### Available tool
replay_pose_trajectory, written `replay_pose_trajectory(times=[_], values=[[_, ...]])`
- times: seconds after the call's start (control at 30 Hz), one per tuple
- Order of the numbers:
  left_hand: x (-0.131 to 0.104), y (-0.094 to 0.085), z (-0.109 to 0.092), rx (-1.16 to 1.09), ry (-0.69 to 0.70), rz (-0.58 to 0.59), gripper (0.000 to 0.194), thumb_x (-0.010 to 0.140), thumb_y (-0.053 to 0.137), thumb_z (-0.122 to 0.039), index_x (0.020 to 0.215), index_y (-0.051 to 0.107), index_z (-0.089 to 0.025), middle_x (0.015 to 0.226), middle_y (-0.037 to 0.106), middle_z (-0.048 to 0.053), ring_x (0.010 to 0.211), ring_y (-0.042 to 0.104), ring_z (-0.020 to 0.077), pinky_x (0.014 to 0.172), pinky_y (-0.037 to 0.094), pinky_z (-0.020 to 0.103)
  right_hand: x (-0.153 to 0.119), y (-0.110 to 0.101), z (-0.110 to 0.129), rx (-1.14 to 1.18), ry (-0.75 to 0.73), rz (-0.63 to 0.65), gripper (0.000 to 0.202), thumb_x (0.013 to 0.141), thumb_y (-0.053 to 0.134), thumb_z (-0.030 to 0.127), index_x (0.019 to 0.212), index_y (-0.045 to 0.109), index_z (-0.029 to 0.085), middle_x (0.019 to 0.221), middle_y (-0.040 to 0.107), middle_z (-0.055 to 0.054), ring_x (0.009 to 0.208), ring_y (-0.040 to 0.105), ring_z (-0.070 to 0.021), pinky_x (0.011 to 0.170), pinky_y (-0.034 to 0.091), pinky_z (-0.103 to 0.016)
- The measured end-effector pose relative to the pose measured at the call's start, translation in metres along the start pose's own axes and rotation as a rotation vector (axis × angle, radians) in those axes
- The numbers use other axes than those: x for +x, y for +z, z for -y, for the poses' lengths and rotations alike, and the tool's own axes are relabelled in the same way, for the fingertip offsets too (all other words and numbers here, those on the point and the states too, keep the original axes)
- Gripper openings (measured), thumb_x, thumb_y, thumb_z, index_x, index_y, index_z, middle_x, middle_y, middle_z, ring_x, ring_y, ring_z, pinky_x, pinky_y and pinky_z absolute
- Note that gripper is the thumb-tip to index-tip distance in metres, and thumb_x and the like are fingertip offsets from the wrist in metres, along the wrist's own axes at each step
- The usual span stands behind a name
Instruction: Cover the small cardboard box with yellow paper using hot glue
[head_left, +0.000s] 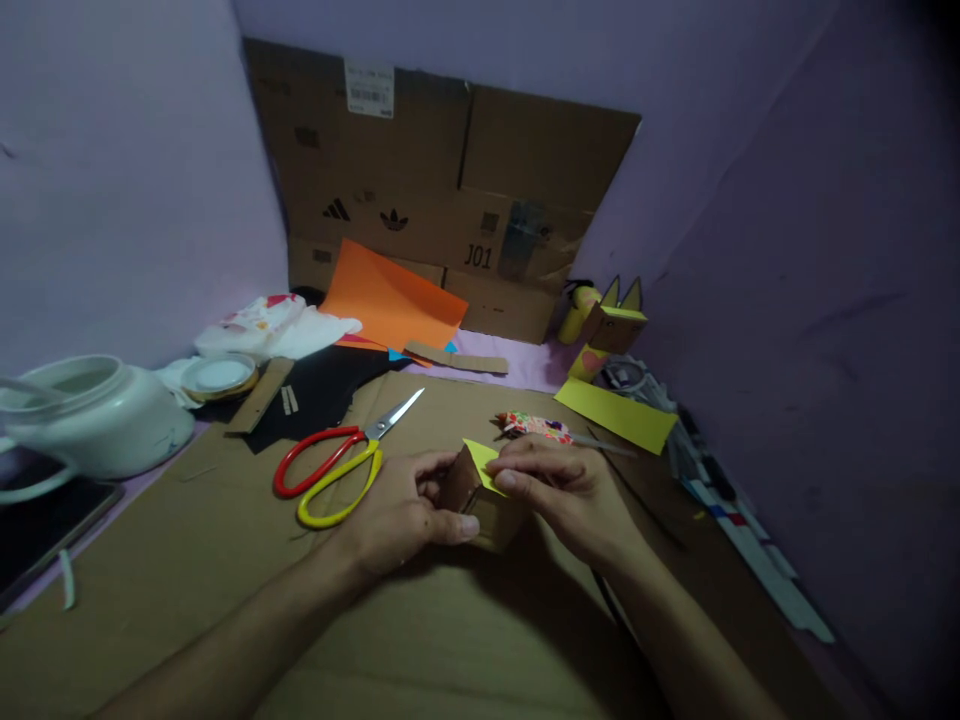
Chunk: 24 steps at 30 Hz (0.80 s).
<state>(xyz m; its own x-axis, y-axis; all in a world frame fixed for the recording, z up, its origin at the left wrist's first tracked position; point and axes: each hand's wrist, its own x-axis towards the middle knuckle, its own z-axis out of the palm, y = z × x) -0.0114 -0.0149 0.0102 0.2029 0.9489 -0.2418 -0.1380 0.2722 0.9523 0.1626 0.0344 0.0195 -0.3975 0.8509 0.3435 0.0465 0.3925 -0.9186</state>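
Observation:
My left hand [405, 512] grips a small brown cardboard box [499, 525], its thumb on the near side and its fingers curled behind. Over the box's top lies a piece of yellow paper [482, 462]. The thumb and forefinger of my right hand [574, 490] are pinched together at the paper's right edge, and the other fingers are bent. Just left of my left hand rest scissors [367, 437] with one red and one yellow handle, blades apart. Behind my right hand is a floral-wrapped bundle [536, 427] with brown pointed tips.
Cardboard [360, 640] covers the work surface. A white pot [112, 415] and a dark phone-like slab [45, 525] stand left. Orange paper [390, 300] leans before a large cardboard sheet [420, 150]. At right are a yellow strip [619, 413] and a cardboard figure [616, 325] by the wall.

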Motion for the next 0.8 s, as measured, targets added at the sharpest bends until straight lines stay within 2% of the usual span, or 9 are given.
replay_pose_trajectory(times=[0.13, 0.3, 0.47, 0.63, 0.73, 0.8], values=[[0.0, 0.0, -0.001, 0.021, -0.01, -0.008, 0.05, 0.052, 0.074, -0.014, 0.1, 0.063, -0.014, 0.086, 0.068, 0.006, 0.08, 0.062, 0.0227, 0.065, 0.046, 0.028, -0.003, -0.001, -0.002, -0.091, -0.111, 0.048, 0.015, 0.072, 0.066, 0.015, 0.078, 0.076, 0.025, 0.072, 0.066, -0.003, 0.067, 0.06, -0.016, 0.059, 0.046, -0.028], [-0.002, 0.002, -0.004, 0.017, 0.002, -0.019, 0.047, 0.052, 0.073, -0.014, 0.098, 0.064, -0.015, 0.087, 0.068, 0.005, 0.08, 0.062, 0.0222, 0.068, 0.046, 0.029, -0.005, -0.002, 0.0, -0.229, -0.223, 0.063, 0.015, 0.076, 0.063, 0.016, 0.081, 0.074, 0.025, 0.074, 0.065, -0.004, 0.067, 0.061, -0.0162, 0.06, 0.047, -0.028], [-0.002, 0.003, -0.002, 0.006, 0.026, -0.039, 0.046, 0.053, 0.073, -0.012, 0.098, 0.064, -0.015, 0.088, 0.068, 0.006, 0.079, 0.062, 0.0214, 0.068, 0.045, 0.029, -0.009, -0.001, 0.007, -0.506, -0.362, 0.07, 0.014, 0.078, 0.059, 0.015, 0.084, 0.07, 0.021, 0.078, 0.066, -0.006, 0.07, 0.061, -0.0166, 0.06, 0.047, -0.028], [0.0, 0.003, 0.002, -0.057, 0.043, -0.031, 0.042, 0.052, 0.072, -0.01, 0.093, 0.065, -0.015, 0.083, 0.067, 0.002, 0.074, 0.061, 0.0181, 0.065, 0.046, 0.026, -0.014, 0.007, 0.011, -0.777, -0.466, 0.003, 0.013, 0.079, 0.057, 0.013, 0.082, 0.067, 0.02, 0.076, 0.068, -0.007, 0.069, 0.061, -0.0176, 0.06, 0.045, -0.027], [0.002, 0.003, 0.001, -0.085, 0.05, -0.049, 0.046, 0.05, 0.073, -0.009, 0.095, 0.064, -0.014, 0.087, 0.068, 0.004, 0.079, 0.062, 0.0201, 0.069, 0.047, 0.028, -0.015, 0.007, 0.012, -0.718, -0.442, -0.011, 0.014, 0.079, 0.057, 0.015, 0.082, 0.069, 0.02, 0.076, 0.069, -0.007, 0.071, 0.062, -0.0185, 0.062, 0.046, -0.028], [0.002, 0.003, 0.0, -0.107, 0.057, -0.092, 0.05, 0.049, 0.074, -0.009, 0.098, 0.063, -0.012, 0.092, 0.068, 0.007, 0.085, 0.062, 0.0228, 0.074, 0.047, 0.03, -0.016, 0.003, 0.011, -0.501, -0.305, -0.056, 0.017, 0.082, 0.054, 0.019, 0.089, 0.069, 0.021, 0.082, 0.071, -0.007, 0.076, 0.064, -0.0191, 0.068, 0.048, -0.03]])
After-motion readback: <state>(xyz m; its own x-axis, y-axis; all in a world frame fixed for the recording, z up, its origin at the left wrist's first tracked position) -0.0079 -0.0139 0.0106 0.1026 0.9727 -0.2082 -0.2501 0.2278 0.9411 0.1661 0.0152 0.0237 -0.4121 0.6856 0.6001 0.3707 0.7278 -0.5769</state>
